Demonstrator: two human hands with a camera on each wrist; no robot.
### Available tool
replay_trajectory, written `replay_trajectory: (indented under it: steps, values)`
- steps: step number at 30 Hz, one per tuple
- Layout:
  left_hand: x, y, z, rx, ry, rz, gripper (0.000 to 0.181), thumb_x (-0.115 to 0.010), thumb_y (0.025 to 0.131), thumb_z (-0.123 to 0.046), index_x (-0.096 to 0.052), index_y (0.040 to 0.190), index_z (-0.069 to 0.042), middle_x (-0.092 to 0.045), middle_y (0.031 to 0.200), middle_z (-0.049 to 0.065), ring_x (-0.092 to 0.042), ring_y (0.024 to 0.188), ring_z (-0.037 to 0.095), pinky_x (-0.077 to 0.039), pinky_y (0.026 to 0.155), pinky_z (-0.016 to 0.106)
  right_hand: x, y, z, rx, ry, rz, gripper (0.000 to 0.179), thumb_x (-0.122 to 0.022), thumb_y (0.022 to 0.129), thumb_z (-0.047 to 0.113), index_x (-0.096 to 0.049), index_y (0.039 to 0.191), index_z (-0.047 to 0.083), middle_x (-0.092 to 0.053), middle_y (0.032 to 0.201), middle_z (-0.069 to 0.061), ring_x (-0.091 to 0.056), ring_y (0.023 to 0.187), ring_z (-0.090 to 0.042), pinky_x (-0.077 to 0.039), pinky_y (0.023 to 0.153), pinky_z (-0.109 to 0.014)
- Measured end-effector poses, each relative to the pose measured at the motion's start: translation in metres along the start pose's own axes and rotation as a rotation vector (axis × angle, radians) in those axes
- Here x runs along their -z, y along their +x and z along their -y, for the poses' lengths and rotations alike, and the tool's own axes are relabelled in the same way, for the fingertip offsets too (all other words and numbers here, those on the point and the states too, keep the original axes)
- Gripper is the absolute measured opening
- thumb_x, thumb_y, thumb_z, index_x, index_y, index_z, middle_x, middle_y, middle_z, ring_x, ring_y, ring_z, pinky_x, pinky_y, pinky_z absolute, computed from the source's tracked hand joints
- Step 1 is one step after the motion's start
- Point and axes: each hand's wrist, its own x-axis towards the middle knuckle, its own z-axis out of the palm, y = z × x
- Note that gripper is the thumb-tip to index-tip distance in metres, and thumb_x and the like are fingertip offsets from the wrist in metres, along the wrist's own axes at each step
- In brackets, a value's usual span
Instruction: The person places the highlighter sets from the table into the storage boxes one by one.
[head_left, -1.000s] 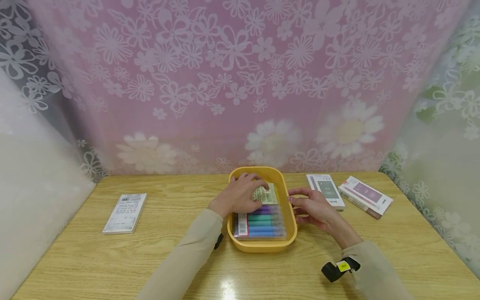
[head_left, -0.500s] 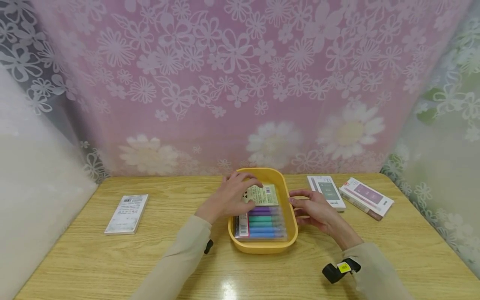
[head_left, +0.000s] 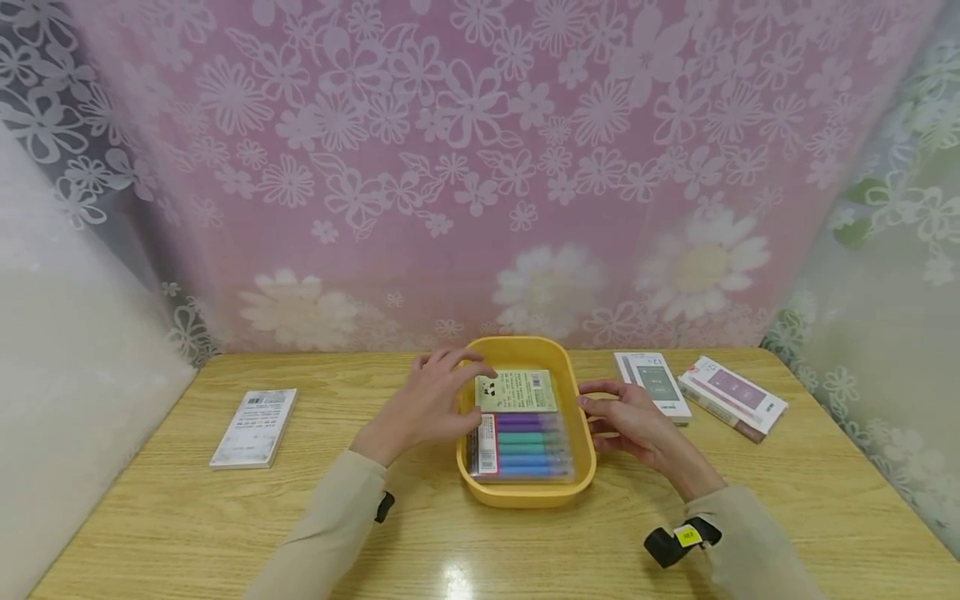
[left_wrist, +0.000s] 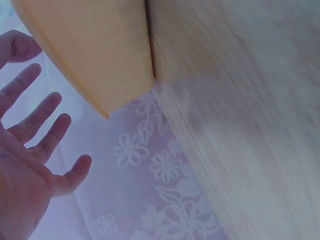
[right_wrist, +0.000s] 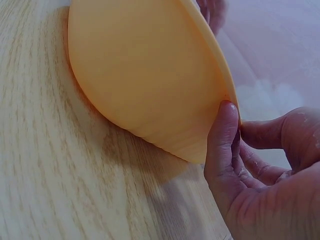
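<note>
A yellow plastic tray [head_left: 527, 497] stands on the wooden table. Inside it lie a clear pack of coloured pens [head_left: 528, 446], purple, green and blue, and behind that a pale green packet [head_left: 517, 390] with a panda picture and printed text. My left hand [head_left: 431, 400] hovers over the tray's left rim, fingers loosely bent and spread, holding nothing; the left wrist view shows its fingers apart beside the tray wall [left_wrist: 100, 50]. At the right rim my right hand [head_left: 630, 421] pinches the tray's edge between thumb and finger, as the right wrist view shows.
A white box with a grey-green panel [head_left: 654, 383] and another with a purple panel [head_left: 733, 396] lie right of the tray. On the left lies a flat white printed pack [head_left: 253, 427]. A pink flowered curtain [head_left: 420, 208] hangs behind the table's back edge.
My left hand has drawn back leftward out of the tray, uncovering the green packet, which now sits slightly further left. My right hand has stayed at the right rim.
</note>
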Motion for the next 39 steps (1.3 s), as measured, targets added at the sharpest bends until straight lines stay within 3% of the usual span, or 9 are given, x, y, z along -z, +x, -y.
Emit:
replay_trajectory:
  steps: [19, 29, 39]
  values:
    - [0.008, -0.047, 0.021, 0.034, 0.074, -0.101, 0.051, -0.071, 0.091, -0.037, -0.062, 0.139, -0.025, -0.057, 0.149, 0.006, -0.054, 0.137, 0.032, -0.04, 0.105, 0.068, 0.0, 0.0, 0.0, 0.005, -0.003, -0.001, 0.049, -0.061, 0.102, 0.021, -0.046, 0.145, 0.001, -0.073, 0.091, 0.001, -0.069, 0.075, -0.012, -0.058, 0.061, -0.024]
    - [0.016, -0.067, 0.036, 0.09, 0.16, -0.093, 0.06, -0.068, 0.091, -0.053, -0.057, 0.146, -0.032, -0.046, 0.16, 0.007, -0.043, 0.147, 0.037, -0.033, 0.108, 0.074, 0.0, -0.001, -0.001, 0.0, -0.002, -0.002, 0.051, -0.061, 0.103, 0.022, -0.045, 0.146, 0.002, -0.073, 0.095, 0.0, -0.069, 0.076, -0.012, -0.059, 0.062, -0.024]
    - [0.024, -0.093, 0.058, 0.2, 0.19, -0.013, 0.07, -0.064, 0.091, -0.06, -0.049, 0.152, -0.032, -0.04, 0.163, 0.011, -0.034, 0.151, 0.041, -0.025, 0.108, 0.081, 0.0, -0.001, -0.001, 0.004, -0.006, -0.002, 0.051, -0.061, 0.102, 0.023, -0.045, 0.146, 0.003, -0.074, 0.096, 0.0, -0.07, 0.077, -0.013, -0.059, 0.062, -0.025]
